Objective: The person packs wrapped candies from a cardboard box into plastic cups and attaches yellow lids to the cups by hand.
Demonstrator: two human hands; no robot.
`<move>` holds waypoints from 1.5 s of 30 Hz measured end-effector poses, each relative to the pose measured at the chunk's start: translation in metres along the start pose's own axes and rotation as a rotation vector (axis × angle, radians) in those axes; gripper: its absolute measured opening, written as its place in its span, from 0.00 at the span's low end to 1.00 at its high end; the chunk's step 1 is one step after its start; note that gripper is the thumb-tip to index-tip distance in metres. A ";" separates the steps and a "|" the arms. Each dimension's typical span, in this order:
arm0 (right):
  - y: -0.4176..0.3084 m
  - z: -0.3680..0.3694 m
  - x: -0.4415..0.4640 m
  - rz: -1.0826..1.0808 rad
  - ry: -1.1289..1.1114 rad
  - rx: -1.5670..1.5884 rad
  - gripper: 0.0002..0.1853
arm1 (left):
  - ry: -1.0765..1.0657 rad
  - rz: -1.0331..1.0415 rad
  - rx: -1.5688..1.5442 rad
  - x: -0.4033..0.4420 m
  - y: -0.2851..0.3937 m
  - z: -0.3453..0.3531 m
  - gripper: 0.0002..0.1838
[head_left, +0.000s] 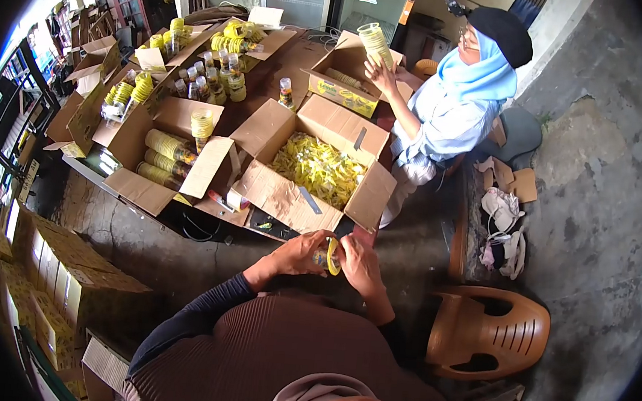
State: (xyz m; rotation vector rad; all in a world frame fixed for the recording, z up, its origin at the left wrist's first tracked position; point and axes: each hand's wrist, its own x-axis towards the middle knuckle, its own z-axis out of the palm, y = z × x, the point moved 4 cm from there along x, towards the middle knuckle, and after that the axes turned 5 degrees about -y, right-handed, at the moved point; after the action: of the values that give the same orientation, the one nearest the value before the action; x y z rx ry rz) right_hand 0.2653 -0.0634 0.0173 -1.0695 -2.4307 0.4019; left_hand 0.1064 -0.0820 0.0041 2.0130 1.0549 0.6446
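A small cup with a yellow rim (333, 256) is held between my two hands, in front of my body and just off the table's near edge. Wrapped round the cup's side is my left hand (298, 254), its fingers closed. My right hand (360, 264) is closed at the yellow rim, fingers bent against it. Just beyond them stands an open cardboard box (305, 208) full of small yellow packets (316, 168). Left of it, another open box (139, 188) holds stacked cups (172, 146) lying on their sides.
Across the table, a co-worker (450, 97) lifts a stack of cups (376, 43) over a yellow-printed box (342, 95). Several cups (214, 79) stand at the back left. An orange plastic chair (490, 333) is to my right. Cartons (66, 271) are piled at my left.
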 end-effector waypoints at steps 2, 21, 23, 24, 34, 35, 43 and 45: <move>-0.007 -0.005 0.016 -0.005 -0.043 0.027 0.09 | -0.051 -0.022 -0.074 0.003 -0.011 -0.008 0.46; 0.012 0.046 0.149 -0.030 -0.075 0.319 0.13 | -0.068 -0.073 -0.098 0.030 -0.081 -0.103 0.26; 0.030 0.071 0.158 0.193 -0.078 0.472 0.14 | -0.007 -0.028 -0.002 0.035 -0.091 -0.113 0.26; 0.043 0.083 0.160 0.406 -0.074 0.626 0.15 | -0.024 -0.021 -0.008 0.035 -0.093 -0.115 0.26; 0.109 0.076 0.186 0.387 0.159 0.232 0.08 | 0.227 0.002 -0.027 0.012 -0.132 -0.159 0.50; 0.110 0.081 0.188 0.510 0.071 0.191 0.13 | 0.151 -0.069 -0.109 0.017 -0.126 -0.167 0.54; 0.076 0.091 0.217 0.353 0.235 0.311 0.11 | 0.339 0.035 0.034 0.034 -0.161 -0.169 0.46; 0.035 0.069 0.232 0.299 0.116 0.341 0.12 | 0.348 0.006 0.082 0.037 -0.158 -0.170 0.45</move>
State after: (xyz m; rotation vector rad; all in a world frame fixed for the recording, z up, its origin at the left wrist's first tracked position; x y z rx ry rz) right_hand 0.1126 0.1278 0.0090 -1.2609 -2.0099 0.7961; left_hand -0.0679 0.0737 -0.0205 2.0186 1.2946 0.9945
